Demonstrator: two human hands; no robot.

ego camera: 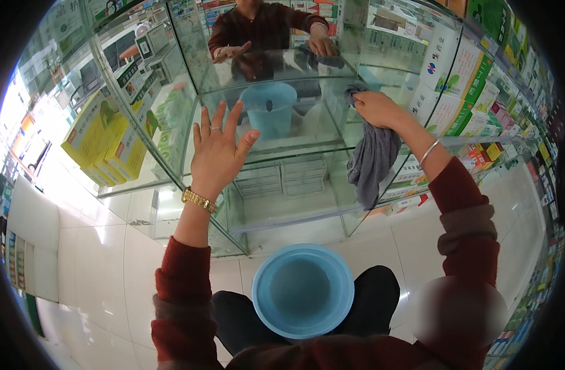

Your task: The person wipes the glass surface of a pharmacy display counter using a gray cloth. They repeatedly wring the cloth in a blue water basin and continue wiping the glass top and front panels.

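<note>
My right hand [377, 108] is closed around a bunched part of a grey cloth [375, 162], at the right side of a glass display case. The rest of the cloth hangs below the hand, over the glass edge. My left hand [220, 155] holds nothing; its fingers are spread in front of the case's left part, and whether it touches glass I cannot tell. A glass shelf [305, 132] lies between the two hands. Between my knees stands a light blue plastic basin [259, 300] with greyish water in it. The case's mirrored back reflects the basin and my upper body.
Yellow-and-white boxes [120, 159] stand behind glass at the left. Stacked white-and-green medicine boxes [463, 88] fill the compartment at the right. Piles of white boxes [303, 178] lie on the lower level. Glass panel edges [217, 229] run near my left forearm. The floor [102, 277] is pale tile.
</note>
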